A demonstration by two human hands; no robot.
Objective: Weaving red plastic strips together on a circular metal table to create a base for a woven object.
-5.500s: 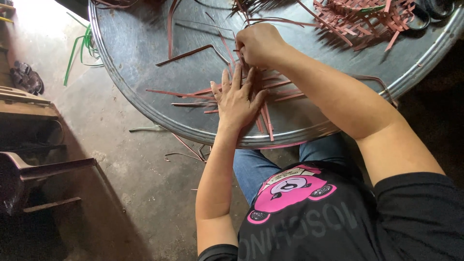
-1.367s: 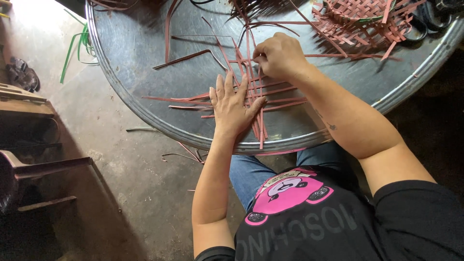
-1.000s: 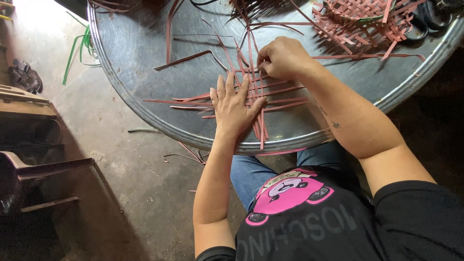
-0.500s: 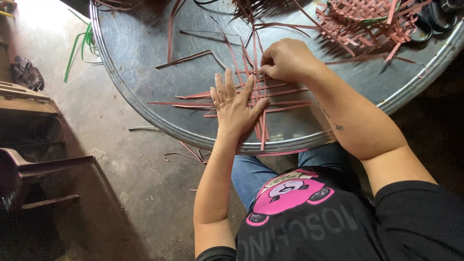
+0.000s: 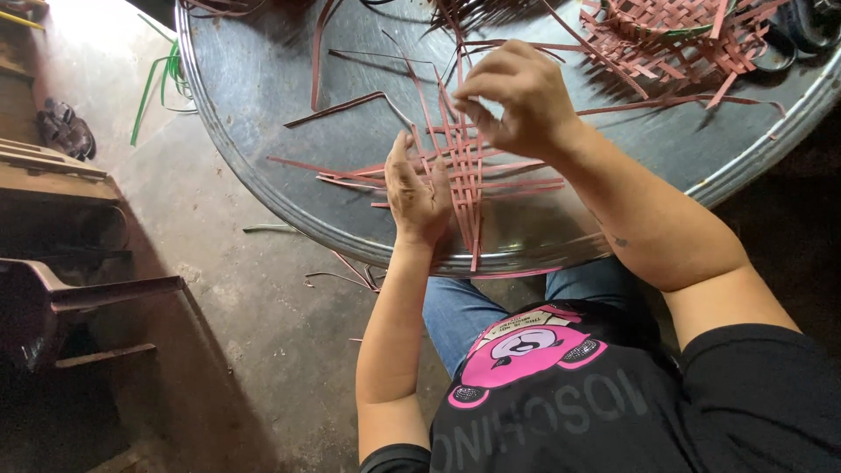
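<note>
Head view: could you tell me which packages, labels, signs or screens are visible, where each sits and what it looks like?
No packages, labels, signs or screens are visible.
Shirt print: bottom centre, on the person's black shirt; a pink cartoon figure, with pale lettering below.

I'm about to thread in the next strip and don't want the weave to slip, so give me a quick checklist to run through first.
1. Left hand pressing flat on the woven pink strips: ok.
2. Right hand pinching a strip above the weave: ok; fingers are closed on one, though which strip is hard to tell.
3. Weave lying flat on the round metal tray: ok.
4. Spare loose strips within reach on the tray: ok.
5. Crossings tight and evenly spaced: cannot tell, the hands cover part of it.
6. Strip ends hanging over the tray's near rim: not ok, one end overhangs.
</note>
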